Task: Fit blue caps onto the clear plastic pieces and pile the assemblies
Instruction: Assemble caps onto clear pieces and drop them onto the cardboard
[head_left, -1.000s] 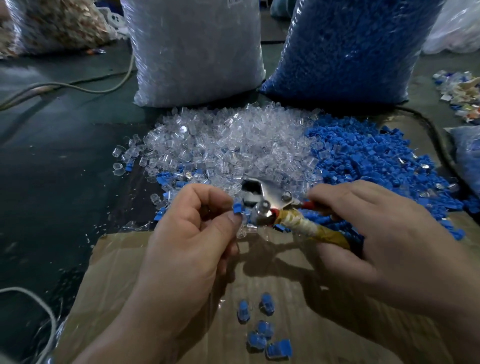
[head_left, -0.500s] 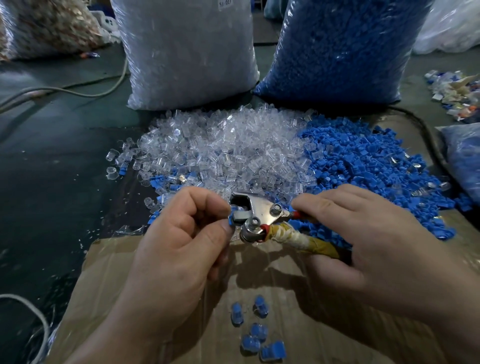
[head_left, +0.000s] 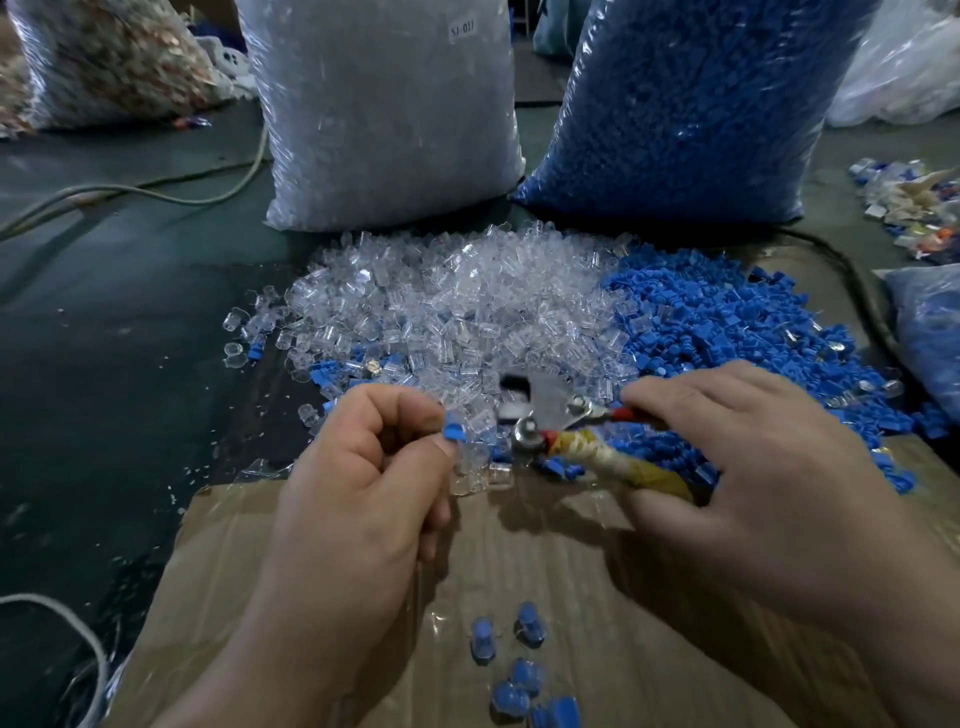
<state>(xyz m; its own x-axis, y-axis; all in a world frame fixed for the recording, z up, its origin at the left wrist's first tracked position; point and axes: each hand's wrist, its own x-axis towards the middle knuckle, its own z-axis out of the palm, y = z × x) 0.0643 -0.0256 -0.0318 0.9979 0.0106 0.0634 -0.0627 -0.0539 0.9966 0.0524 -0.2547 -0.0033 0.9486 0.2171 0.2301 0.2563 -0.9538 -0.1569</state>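
Note:
My left hand (head_left: 363, 493) pinches a small capped piece (head_left: 453, 431), blue cap showing, between thumb and forefinger. It sits just left of the metal jaws of a pliers-like tool (head_left: 540, 421). My right hand (head_left: 753, 483) grips that tool by its tape-wrapped handles. Behind the hands lie a heap of clear plastic pieces (head_left: 467, 306) and a heap of blue caps (head_left: 727, 332). Several finished assemblies (head_left: 519, 670) lie on the cardboard sheet (head_left: 571, 571) near me.
A sack of clear pieces (head_left: 384, 114) and a sack of blue caps (head_left: 685, 109) stand behind the heaps. A cable (head_left: 156, 189) runs across the dark floor at left; a white cord (head_left: 62, 618) curls at lower left. Mixed scrap (head_left: 909, 208) lies far right.
My left hand has drawn the capped piece a little left, out of the tool's jaws. The right hand still grips the tool in about the same spot.

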